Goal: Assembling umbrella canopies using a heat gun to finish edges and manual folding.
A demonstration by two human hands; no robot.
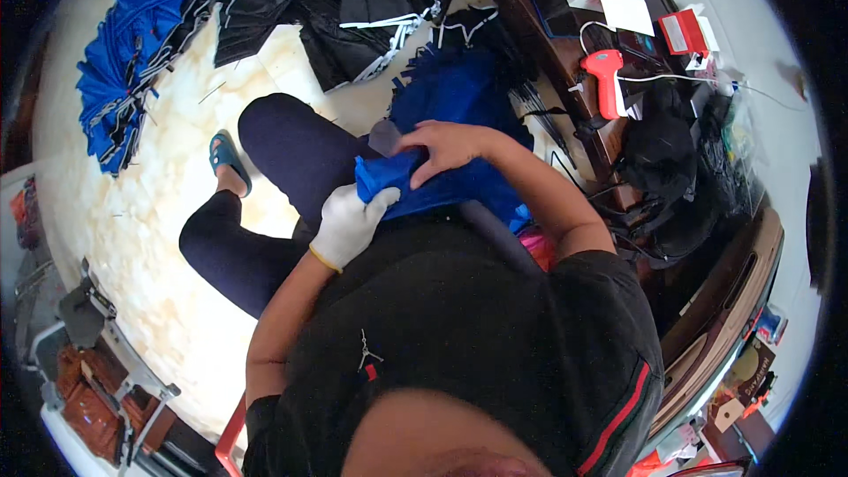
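Note:
A sheet of blue cloth (459,181) lies across my lap, with one end folded into a loose roll. My left hand (344,225), in a white knitted glove with a yellow cuff, is closed on the rolled end. Bare, my right hand (449,148) curves over the same cloth from the right, its thumb on the near side and its fingers on the far side. Just beyond the fingertips is a small grey rounded piece (384,137), partly covered. More blue fabric (455,93) hangs past my knees.
Blue umbrella canopies (132,53) with pale ribs lie at the far left on the marbled floor. Black ones (291,9) spread beside them. To the right, a dark wooden table (561,62) carries a red tagging gun (604,84) and a red-and-white box (685,33). Black bags (658,159) stand nearby.

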